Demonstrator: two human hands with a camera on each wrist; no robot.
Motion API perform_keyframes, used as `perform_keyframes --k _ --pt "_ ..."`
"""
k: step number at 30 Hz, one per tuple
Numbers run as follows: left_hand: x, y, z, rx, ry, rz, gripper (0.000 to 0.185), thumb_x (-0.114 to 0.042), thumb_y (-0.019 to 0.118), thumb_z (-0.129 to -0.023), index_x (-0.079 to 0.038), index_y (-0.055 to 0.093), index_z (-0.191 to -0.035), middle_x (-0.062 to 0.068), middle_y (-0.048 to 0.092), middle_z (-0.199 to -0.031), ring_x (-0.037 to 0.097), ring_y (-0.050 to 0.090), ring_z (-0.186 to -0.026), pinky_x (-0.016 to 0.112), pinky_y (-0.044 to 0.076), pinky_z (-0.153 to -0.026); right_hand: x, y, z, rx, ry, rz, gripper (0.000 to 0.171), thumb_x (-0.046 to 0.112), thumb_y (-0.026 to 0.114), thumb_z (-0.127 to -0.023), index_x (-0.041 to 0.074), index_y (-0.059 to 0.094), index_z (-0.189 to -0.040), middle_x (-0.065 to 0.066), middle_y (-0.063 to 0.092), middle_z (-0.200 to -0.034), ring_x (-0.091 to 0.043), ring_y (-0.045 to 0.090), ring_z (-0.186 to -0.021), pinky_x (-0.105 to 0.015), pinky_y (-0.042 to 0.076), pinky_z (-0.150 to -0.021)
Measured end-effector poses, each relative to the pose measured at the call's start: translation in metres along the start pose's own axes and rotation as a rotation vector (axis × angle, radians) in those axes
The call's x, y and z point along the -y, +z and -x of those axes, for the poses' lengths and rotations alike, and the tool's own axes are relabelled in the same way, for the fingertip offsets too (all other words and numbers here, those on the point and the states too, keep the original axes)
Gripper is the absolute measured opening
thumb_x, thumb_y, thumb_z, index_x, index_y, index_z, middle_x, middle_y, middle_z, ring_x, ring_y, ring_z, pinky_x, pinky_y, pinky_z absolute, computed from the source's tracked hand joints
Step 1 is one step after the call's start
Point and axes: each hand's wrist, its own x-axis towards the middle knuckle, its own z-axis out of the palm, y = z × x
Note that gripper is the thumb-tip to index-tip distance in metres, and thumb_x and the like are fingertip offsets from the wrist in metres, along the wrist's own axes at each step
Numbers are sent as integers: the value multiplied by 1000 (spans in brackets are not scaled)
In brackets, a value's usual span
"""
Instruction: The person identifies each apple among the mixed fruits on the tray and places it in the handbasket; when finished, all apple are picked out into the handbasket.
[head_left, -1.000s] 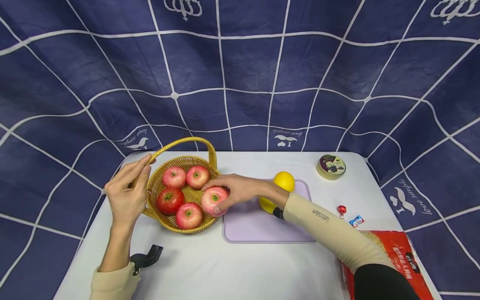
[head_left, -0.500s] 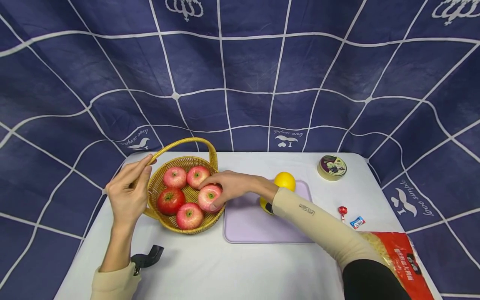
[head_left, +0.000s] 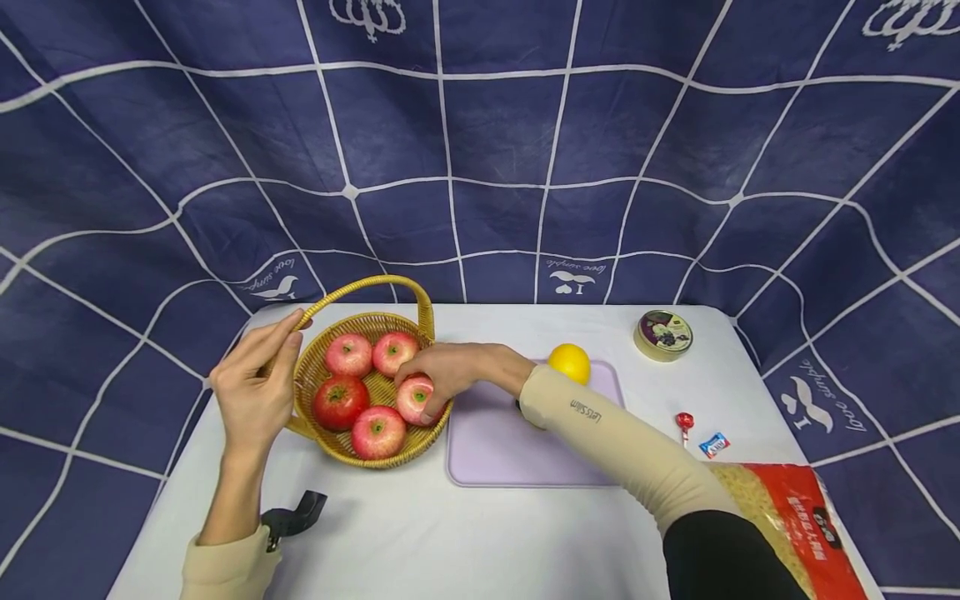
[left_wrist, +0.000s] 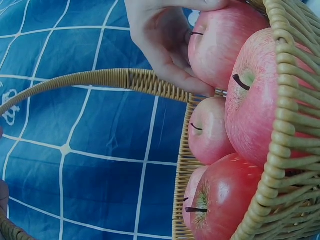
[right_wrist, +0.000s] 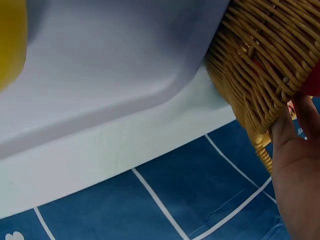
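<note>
Right hand (head_left: 450, 371) carried its apple (head_left: 415, 398) from the rim deeper into the basket (head_left: 330, 437), fingers curled round it; left hand (head_left: 251, 392) pinched the handle (head_left: 352, 287).

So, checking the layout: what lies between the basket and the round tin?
In the head view, the lilac board with an orange lies between basket and tin.

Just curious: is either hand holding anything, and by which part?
Right hand grips an apple from above; left hand holds the basket handle.
</note>
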Motion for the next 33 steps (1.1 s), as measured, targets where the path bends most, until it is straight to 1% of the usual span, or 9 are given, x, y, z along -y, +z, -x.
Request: perform_keyframes --k 6,8,13,16,19,23,28,33 --pt "0 1 0 1 8 6 26 17 68 -85 8 75 -108 24 74 -95 5 63 -83 10 45 -69 -2 2 -2 4 24 55 58 38 86 -74 29 64 -127 7 54 -121 -8 52 -108 -18 41 -96" --pt "0 2 0 3 8 2 27 17 68 -84 7 75 -108 25 73 -95 5 64 -84 11 46 -70 -3 2 -2 3 25 66 58 38 87 -74 28 64 -127 6 54 -122 -8 52 -109 -18 40 -97" --pt "1 3 0 6 12 4 27 18 67 -84 8 75 -108 26 73 -95 5 64 -84 11 45 -70 -6 5 -5 -1 12 86 53 31 86 -75 24 64 -122 10 60 -116 -6 55 -103 -17 42 -94" --pt "1 3 0 4 13 10 26 18 67 -84 8 75 -107 26 73 -94 5 63 -82 11 45 -68 -7 6 -6 -4 15 76 50 28 86 -75 22 64 -119 10 62 -112 -6 56 -101 -16 43 -92" --pt "1 2 0 4 11 10 26 17 67 -84 8 75 -107 26 73 -95 5 63 -82 11 44 -68 -6 6 -6 3 20 91 52 28 86 -76 23 65 -124 8 58 -118 -7 54 -106 -17 41 -96" --pt "2 2 -1 5 9 11 25 17 67 -85 8 75 -108 26 73 -95 5 63 -82 11 44 -67 -4 4 -4 15 15 141 57 32 84 -79 23 65 -132 4 53 -128 -10 50 -116 -18 37 -104" --pt "2 3 -1 3 11 20 25 18 67 -85 9 74 -107 26 73 -95 6 65 -85 11 46 -70 -5 5 -3 11 5 177 61 34 82 -81 21 63 -137 4 54 -132 -12 50 -120 -20 36 -106" --pt "1 3 -2 -1 6 17 26 18 67 -85 8 74 -108 24 74 -95 5 64 -83 11 45 -68 -6 6 -2 -2 9 175 62 34 81 -82 21 61 -139 4 54 -134 -13 49 -123 -22 35 -108"
